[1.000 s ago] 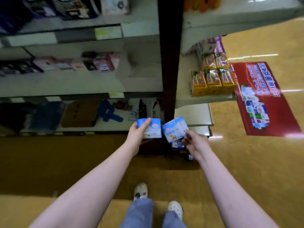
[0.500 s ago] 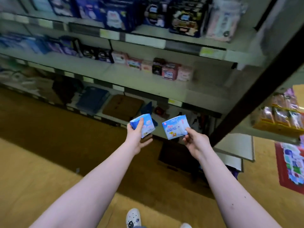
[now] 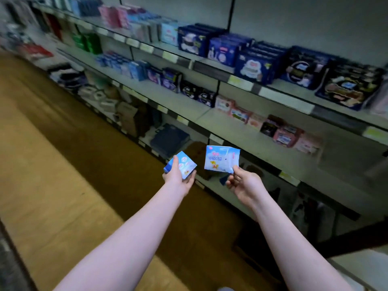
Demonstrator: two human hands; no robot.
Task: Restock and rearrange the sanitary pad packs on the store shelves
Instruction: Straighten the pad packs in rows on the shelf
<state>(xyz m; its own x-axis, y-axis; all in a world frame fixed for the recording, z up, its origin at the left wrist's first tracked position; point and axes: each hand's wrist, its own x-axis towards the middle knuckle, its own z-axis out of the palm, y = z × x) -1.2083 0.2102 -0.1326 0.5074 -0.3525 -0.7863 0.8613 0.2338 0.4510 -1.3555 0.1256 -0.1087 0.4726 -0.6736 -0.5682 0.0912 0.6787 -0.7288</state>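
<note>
I see a tan floor (image 3: 42,164) on the left. Low down stands a brown bag (image 3: 128,117), near it a dark blue folded thing (image 3: 170,139). Pale price tags (image 3: 240,81) line the edges.

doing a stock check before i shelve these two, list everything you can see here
left sanitary pad pack: one, light blue, in left hand
right sanitary pad pack: one, pale blue and white, in right hand
navy packs: several, dark blue, upper shelf
pink packs: several, pink, middle shelf right
blue packs: several, blue, middle shelf left
green packs: few, green, far left, blurred
price labels: many, pale yellow or white, shelf edges
floor: one, tan, left of the shelves
left hand: one, grips its pack
right hand: one, pinches its pack's lower corner
</note>
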